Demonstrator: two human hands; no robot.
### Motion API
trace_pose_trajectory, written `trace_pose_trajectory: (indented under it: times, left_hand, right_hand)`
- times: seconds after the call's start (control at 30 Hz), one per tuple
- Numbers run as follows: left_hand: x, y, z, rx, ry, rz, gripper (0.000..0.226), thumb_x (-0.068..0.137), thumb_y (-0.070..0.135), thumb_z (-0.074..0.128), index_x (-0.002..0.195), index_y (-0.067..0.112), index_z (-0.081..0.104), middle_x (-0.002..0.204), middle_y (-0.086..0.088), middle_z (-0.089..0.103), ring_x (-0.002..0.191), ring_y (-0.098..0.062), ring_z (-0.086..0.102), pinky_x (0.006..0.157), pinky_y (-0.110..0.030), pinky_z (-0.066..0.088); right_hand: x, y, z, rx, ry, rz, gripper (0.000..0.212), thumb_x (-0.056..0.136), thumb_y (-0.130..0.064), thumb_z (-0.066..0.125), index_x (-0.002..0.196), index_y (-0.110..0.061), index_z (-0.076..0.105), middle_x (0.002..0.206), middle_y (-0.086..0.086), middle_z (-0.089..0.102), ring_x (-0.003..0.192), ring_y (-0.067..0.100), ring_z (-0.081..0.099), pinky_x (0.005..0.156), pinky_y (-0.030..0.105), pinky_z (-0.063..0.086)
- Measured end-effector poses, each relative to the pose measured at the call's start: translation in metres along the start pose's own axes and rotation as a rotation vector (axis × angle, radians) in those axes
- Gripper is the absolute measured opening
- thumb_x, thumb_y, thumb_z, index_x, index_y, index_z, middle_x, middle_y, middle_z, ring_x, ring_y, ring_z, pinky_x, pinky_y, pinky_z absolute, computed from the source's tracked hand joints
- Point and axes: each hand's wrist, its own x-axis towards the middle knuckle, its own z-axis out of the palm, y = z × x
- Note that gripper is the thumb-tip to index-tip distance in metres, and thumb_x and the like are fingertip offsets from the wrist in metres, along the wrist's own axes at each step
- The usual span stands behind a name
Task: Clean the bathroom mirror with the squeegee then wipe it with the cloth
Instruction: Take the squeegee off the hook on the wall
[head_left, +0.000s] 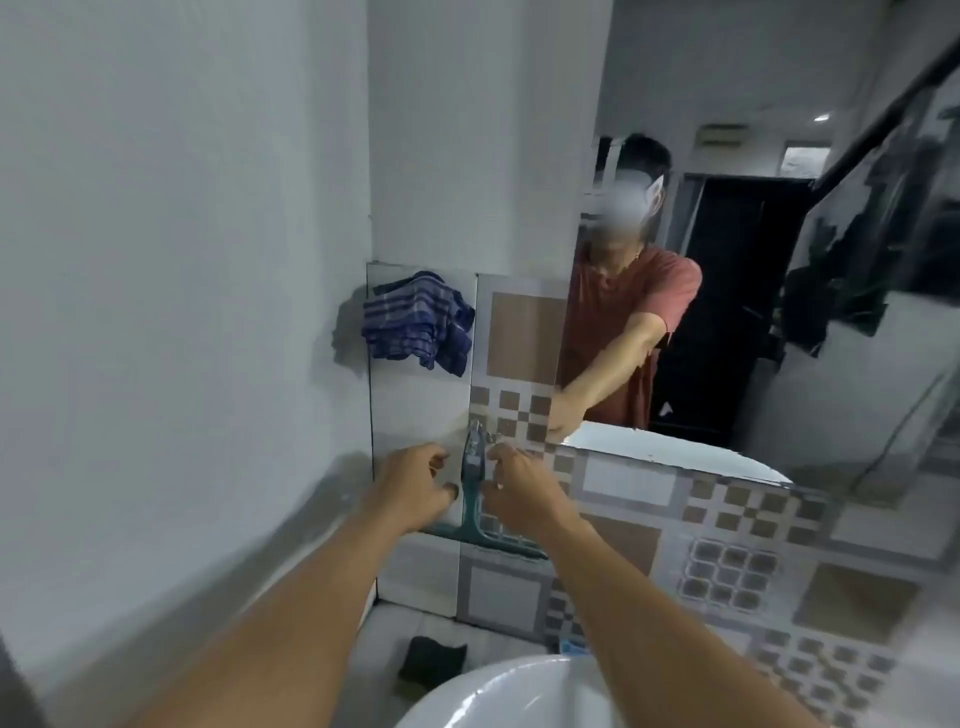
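A teal squeegee (474, 488) hangs upright on a metal wall hook (475, 428), its blade (488, 544) lying across the bottom. My right hand (519, 491) is at the right side of the handle, fingers curled onto its upper part just below the hook. On the handle's left is my left hand (415, 486), fingers apart and thumb tip close to the handle. A blue striped cloth (415, 322) hangs on the wall above them. The mirror (737, 322) fills the upper right and reflects a person in a red shirt.
A white sink (519, 691) lies below my arms. A dark rag (434, 660) rests on the ledge behind the sink. Patterned brown and grey tiles (727, 561) run under the mirror. A plain white wall (182, 312) closes in on the left.
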Motion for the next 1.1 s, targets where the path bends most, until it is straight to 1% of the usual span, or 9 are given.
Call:
trace_pose_trajectory:
  times: [0.1, 0.2, 0.3, 0.4, 0.57, 0.63, 0.8, 0.9, 1.1]
  left_hand:
    - [0.011, -0.004, 0.014, -0.093, 0.018, -0.009, 0.05, 0.081, 0.026, 0.08, 0.127, 0.014, 0.064, 0.118, 0.001, 0.069, 0.106, -0.017, 0.066, 0.095, -0.032, 0.054]
    - [0.017, -0.007, 0.03, -0.197, 0.069, -0.049, 0.028, 0.079, 0.024, 0.082, 0.101, 0.032, 0.067, 0.096, 0.014, 0.071, 0.093, -0.01, 0.07, 0.087, -0.033, 0.058]
    - [0.026, -0.013, 0.042, -0.309, 0.133, -0.085, 0.031, 0.079, 0.008, 0.079, 0.094, 0.031, 0.065, 0.094, 0.012, 0.073, 0.09, -0.009, 0.07, 0.087, -0.034, 0.059]
    - [0.029, -0.014, 0.052, -0.377, 0.181, -0.095, 0.037, 0.081, -0.004, 0.073, 0.094, 0.03, 0.063, 0.094, 0.01, 0.072, 0.092, -0.01, 0.07, 0.084, -0.026, 0.058]
    - [0.031, -0.016, 0.053, -0.422, 0.273, -0.064, 0.041, 0.079, -0.013, 0.068, 0.099, 0.023, 0.062, 0.094, 0.01, 0.071, 0.089, -0.002, 0.068, 0.078, -0.011, 0.053]
    - [0.032, -0.013, 0.05, -0.424, 0.289, -0.032, 0.042, 0.079, -0.013, 0.069, 0.1, 0.023, 0.061, 0.093, 0.011, 0.071, 0.088, 0.0, 0.067, 0.074, -0.009, 0.052]
    - [0.028, -0.003, 0.042, -0.461, 0.309, 0.035, 0.039, 0.082, -0.011, 0.069, 0.099, 0.024, 0.061, 0.095, 0.014, 0.069, 0.088, -0.001, 0.068, 0.081, -0.022, 0.059]
    - [0.024, 0.004, 0.035, -0.485, 0.334, 0.077, 0.038, 0.083, -0.011, 0.067, 0.1, 0.022, 0.062, 0.097, 0.011, 0.07, 0.089, -0.004, 0.068, 0.082, -0.031, 0.06]
    - [0.012, 0.026, 0.014, -0.515, 0.37, 0.149, 0.031, 0.085, -0.005, 0.069, 0.105, 0.018, 0.063, 0.1, 0.006, 0.07, 0.093, -0.008, 0.068, 0.085, -0.035, 0.06]
  right_hand:
    - [0.01, 0.005, 0.015, 0.041, 0.052, 0.02, 0.037, 0.099, -0.012, 0.057, 0.135, -0.016, 0.049, 0.125, 0.007, 0.065, 0.107, 0.026, 0.063, 0.093, 0.043, 0.056]
    - [0.015, 0.008, 0.028, 0.109, 0.121, 0.047, 0.021, 0.101, -0.009, 0.053, 0.119, -0.019, 0.05, 0.107, 0.006, 0.066, 0.09, 0.024, 0.064, 0.081, 0.048, 0.059]
    - [0.02, 0.013, 0.037, 0.147, 0.186, 0.072, 0.02, 0.1, -0.006, 0.049, 0.109, -0.023, 0.046, 0.095, 0.005, 0.065, 0.079, 0.025, 0.062, 0.071, 0.051, 0.058]
    - [0.023, 0.014, 0.044, 0.225, 0.232, 0.11, 0.02, 0.101, -0.008, 0.05, 0.109, -0.026, 0.045, 0.095, 0.006, 0.067, 0.08, 0.025, 0.062, 0.071, 0.051, 0.058]
    - [0.027, 0.011, 0.048, 0.402, 0.325, 0.096, 0.016, 0.102, -0.009, 0.055, 0.106, -0.022, 0.049, 0.097, -0.006, 0.066, 0.083, 0.012, 0.063, 0.066, 0.024, 0.052]
    - [0.025, 0.008, 0.045, 0.433, 0.355, 0.071, 0.015, 0.102, -0.009, 0.055, 0.103, -0.023, 0.05, 0.092, -0.012, 0.064, 0.082, 0.007, 0.062, 0.064, 0.02, 0.05]
    - [0.018, 0.0, 0.034, 0.503, 0.422, 0.028, 0.017, 0.103, -0.01, 0.054, 0.103, -0.027, 0.052, 0.092, -0.019, 0.061, 0.084, -0.001, 0.06, 0.061, 0.011, 0.048]
    - [0.014, -0.005, 0.029, 0.54, 0.452, 0.019, 0.017, 0.103, -0.01, 0.055, 0.106, -0.027, 0.053, 0.096, -0.013, 0.067, 0.084, -0.002, 0.062, 0.062, 0.016, 0.05]
    - [0.001, -0.019, 0.006, 0.613, 0.455, -0.01, 0.02, 0.101, -0.011, 0.059, 0.105, -0.03, 0.052, 0.091, -0.015, 0.067, 0.082, -0.012, 0.06, 0.065, 0.008, 0.049]
